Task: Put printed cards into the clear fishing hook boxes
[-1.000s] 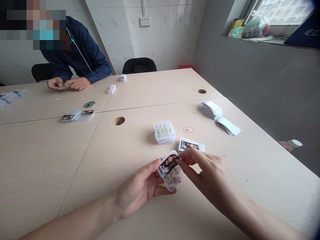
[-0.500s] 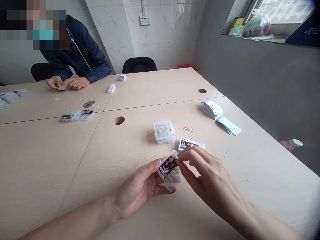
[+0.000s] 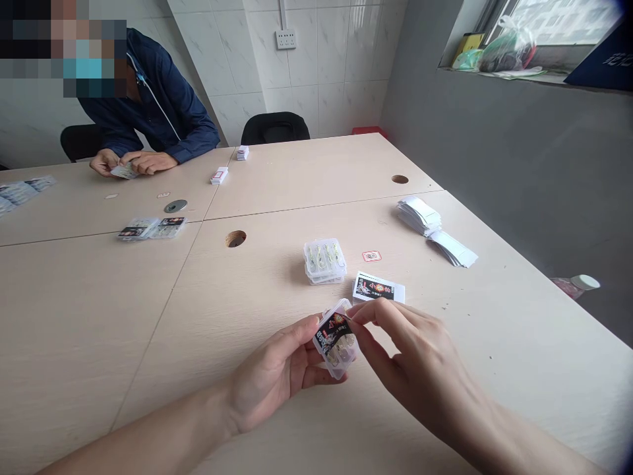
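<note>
- Worktop [image 3: 148, 310]: pale wood, seams between panels; carries the goods. Clock bearings below taken from the held box, 12 toward the far edge.
- Person [image 3: 161, 99], dark blue jacket, seated at 11 o'clock across the worktop; both hands on a small clear item.
- Black chair [image 3: 275, 129]: 11 o'clock, beyond the far edge.
- Left hand [image 3: 289, 359]: grip clenched round the box's lower left side, thumb at its edge, fingers beneath.
- Right hand [image 3: 408, 343]: grip pinched, thumb and forefinger on the label's corner at the box's 1 o'clock side.
- White slips [image 3: 419, 216]: thick stack at 1 to 2 o'clock, more fanned beside it.
- Boxes with black labels [image 3: 152, 228]: clear, side by side, 10 o'clock, well apart.
- Stack of clear boxes [image 3: 325, 261]: 12 o'clock, near; metal hooks seen through the top lid.
- Clear box [image 3: 337, 356]: held tilted above the worktop between the hands, metal hooks inside.
- Printed cards [image 3: 378, 287]: small pile, 1 to 2 o'clock, just beyond the right fingers.
- Black label [image 3: 332, 334]: lies across the box's upper part; lettering too small to read surely.
- Red-edged sticker [image 3: 372, 256]: 1 o'clock, flat.
</note>
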`<state>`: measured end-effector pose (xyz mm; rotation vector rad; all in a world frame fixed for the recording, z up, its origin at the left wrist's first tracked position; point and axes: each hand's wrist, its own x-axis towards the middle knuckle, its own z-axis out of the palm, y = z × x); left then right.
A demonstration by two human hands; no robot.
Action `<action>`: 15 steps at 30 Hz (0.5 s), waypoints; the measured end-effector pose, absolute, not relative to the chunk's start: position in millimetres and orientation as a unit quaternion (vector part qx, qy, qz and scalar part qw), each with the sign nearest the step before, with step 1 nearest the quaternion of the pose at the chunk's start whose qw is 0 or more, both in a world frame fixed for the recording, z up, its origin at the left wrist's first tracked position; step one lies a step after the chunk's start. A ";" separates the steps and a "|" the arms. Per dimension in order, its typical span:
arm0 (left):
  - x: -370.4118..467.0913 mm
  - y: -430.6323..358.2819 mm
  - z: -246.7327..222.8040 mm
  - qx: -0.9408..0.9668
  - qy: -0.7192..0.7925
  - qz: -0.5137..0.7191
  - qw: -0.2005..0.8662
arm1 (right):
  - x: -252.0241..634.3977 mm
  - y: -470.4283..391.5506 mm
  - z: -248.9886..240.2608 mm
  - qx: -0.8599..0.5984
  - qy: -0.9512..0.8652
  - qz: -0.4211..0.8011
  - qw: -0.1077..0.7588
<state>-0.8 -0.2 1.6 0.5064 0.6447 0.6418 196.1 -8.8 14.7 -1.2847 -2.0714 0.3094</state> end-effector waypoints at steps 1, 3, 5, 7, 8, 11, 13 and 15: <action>-0.8 -0.2 1.6 0.242 0.308 0.306 0.868 | 195.8 -9.0 15.1 -0.492 -0.795 0.118 0.334; -0.8 -0.4 1.7 0.239 0.310 0.306 0.868 | 195.2 -9.0 16.1 -0.494 -0.797 0.119 0.327; -0.6 -0.4 1.9 0.236 0.312 0.307 0.868 | 194.8 -8.1 17.0 -0.501 -0.795 0.116 0.322; -0.3 -0.4 2.1 0.233 0.314 0.308 0.867 | 194.6 -6.8 17.4 -0.507 -0.791 0.105 0.325; -0.2 -0.4 2.2 0.233 0.313 0.309 0.867 | 194.6 -6.0 17.5 -0.508 -0.790 0.101 0.328; -0.2 -0.4 2.6 0.236 0.313 0.310 0.866 | 194.8 -4.0 17.1 -0.511 -0.787 0.107 0.328; -0.4 -0.3 2.8 0.240 0.314 0.306 0.866 | 195.1 -3.0 16.6 -0.516 -0.784 0.115 0.325; -0.6 -0.1 2.8 0.242 0.313 0.303 0.867 | 195.5 -2.3 16.0 -0.519 -0.782 0.118 0.324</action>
